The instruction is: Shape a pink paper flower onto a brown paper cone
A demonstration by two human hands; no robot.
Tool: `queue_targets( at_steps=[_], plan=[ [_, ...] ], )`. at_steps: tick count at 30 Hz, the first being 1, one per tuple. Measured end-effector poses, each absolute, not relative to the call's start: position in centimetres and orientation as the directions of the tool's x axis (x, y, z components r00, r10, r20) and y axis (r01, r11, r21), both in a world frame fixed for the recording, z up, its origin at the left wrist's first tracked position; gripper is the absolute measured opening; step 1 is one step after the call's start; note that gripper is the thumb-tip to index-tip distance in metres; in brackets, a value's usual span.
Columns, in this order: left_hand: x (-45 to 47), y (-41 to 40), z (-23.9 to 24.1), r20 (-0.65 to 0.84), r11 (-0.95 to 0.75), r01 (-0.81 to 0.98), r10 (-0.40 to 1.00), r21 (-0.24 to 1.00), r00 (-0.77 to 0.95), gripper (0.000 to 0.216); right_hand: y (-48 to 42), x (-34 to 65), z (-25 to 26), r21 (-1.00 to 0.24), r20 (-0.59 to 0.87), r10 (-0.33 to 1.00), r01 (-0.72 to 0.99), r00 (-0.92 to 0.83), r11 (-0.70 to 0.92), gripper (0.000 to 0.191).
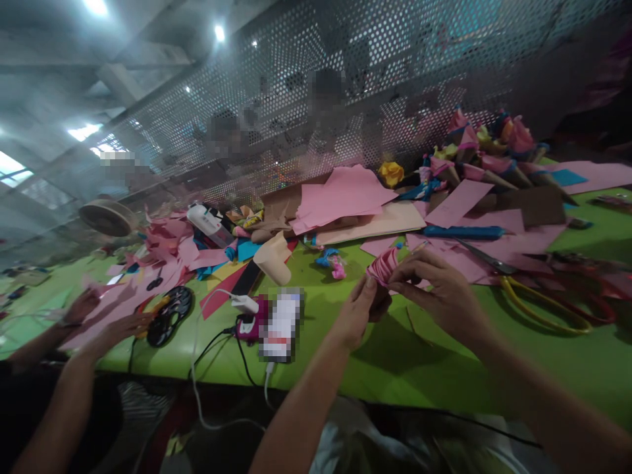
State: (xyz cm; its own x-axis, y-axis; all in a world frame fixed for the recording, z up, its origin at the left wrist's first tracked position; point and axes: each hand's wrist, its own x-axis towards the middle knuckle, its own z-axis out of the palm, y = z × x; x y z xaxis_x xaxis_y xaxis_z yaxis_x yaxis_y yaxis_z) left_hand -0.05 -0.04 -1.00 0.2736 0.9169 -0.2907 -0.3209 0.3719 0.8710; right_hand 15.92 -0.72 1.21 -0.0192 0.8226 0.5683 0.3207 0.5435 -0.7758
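Observation:
My left hand and my right hand meet above the green table, both pinching a small rolled piece of pink paper. The left fingers grip its lower left side. The right fingers curl round its right edge. The roll is held just above the tabletop.
Pink paper sheets, finished paper cones, a blue tube, yellow-handled scissors and red-handled scissors lie behind and right. A phone with cable and a glue gun sit left. Another person's hands work at far left.

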Motion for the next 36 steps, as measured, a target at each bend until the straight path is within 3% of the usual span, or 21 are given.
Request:
queue_targets(
  at_steps=[7, 13, 24, 36],
  plan=[
    [-0.1, 0.5, -0.2, -0.305, 0.469, -0.275, 0.825, 0.839, 0.475, 0.065, -0.8, 16.2, 1.3, -0.856, 0.502, 0.862, 0.186, 0.068, 0.483, 0.02],
    [0.0, 0.3, 0.1, -0.288, 0.455, -0.286, 0.832, 0.843, 0.475, 0.062, -0.8, 15.8, 1.6, -0.856, 0.505, 0.86, 0.165, 0.075, 0.489, 0.027],
    [0.1, 0.1, -0.1, -0.234, 0.429, -0.302, 0.826, 0.851, 0.513, 0.066, -1.0, 15.6, 1.5, -0.854, 0.512, 0.855, 0.155, 0.082, 0.497, 0.021],
    [-0.2, 0.6, -0.3, -0.306, 0.518, -0.288, 0.78, 0.805, 0.545, 0.061, -0.8, 15.8, 1.0, -0.851, 0.518, 0.849, 0.16, 0.103, 0.5, 0.027]
  ],
)
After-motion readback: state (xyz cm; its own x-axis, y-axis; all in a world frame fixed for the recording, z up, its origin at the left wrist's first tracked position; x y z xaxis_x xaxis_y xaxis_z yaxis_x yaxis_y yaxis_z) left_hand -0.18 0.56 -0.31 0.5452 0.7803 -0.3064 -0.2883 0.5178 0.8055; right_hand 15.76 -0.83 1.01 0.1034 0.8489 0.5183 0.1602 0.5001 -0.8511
